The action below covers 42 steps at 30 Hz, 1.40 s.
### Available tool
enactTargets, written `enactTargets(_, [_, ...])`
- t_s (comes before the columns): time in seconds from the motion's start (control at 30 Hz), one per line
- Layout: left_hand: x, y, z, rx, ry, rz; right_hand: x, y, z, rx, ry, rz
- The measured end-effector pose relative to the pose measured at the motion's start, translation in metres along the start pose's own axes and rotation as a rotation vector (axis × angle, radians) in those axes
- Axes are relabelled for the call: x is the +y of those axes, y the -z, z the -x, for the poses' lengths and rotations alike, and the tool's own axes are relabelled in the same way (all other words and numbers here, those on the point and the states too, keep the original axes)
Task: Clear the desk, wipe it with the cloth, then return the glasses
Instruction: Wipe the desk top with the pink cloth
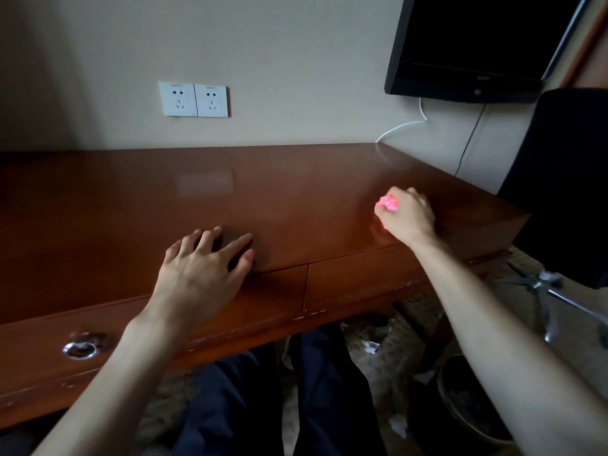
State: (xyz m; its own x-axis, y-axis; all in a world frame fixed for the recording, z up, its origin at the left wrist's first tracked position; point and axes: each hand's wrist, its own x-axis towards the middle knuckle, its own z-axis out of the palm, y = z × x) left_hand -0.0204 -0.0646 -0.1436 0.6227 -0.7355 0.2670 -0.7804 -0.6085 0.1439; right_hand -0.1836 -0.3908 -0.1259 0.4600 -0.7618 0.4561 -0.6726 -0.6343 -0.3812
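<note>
You are working with one cloth (388, 203) on one desk (296, 192). Your right hand (406, 215) is gripping the bunched pink cloth in a fist near the desk's right end. Your left hand (200, 271) is resting flat, fingers spread, at the front edge, holding nothing.

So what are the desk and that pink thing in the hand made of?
The desk looks like reddish-brown wood or veneer with a glossy lacquer: it mirrors the wall sockets. The pink cloth, bunched in the right hand, seems soft fabric, though it is blurred.
</note>
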Motion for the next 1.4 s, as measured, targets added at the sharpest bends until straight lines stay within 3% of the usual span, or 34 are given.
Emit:
enactTargets(0.13, [0.001,0.001,0.002,0.024,0.006,-0.003,-0.001,-0.013,-0.003,-0.064,0.123,0.022])
enactTargets(0.27, [0.000,0.005,-0.004,-0.079,0.015,-0.017,0.002,-0.011,-0.025,-0.048,-0.088,0.082])
enactTargets(0.5, [0.016,0.021,-0.023,-0.229,0.014,-0.126,-0.086,-0.034,0.030,-0.178,0.370,-0.133])
enactTargets(0.67, [0.019,0.014,-0.017,-0.162,0.043,-0.148,-0.121,-0.065,-0.003,-0.270,0.414,-0.211])
enactTargets(0.8, [0.016,0.011,-0.016,-0.140,0.052,-0.133,-0.156,-0.095,-0.042,-0.243,0.286,-0.091])
enactTargets(0.93, [0.012,0.012,-0.013,-0.117,0.036,-0.095,-0.190,-0.103,-0.018,-0.307,0.440,-0.167])
enactTargets(1.1, [-0.024,0.031,-0.013,-0.276,-0.026,0.184,-0.175,-0.072,0.038,-0.313,0.646,-0.254])
enactTargets(1.4, [-0.048,0.029,-0.009,-0.184,-0.145,0.251,-0.134,-0.024,0.092,-0.357,0.721,-0.326])
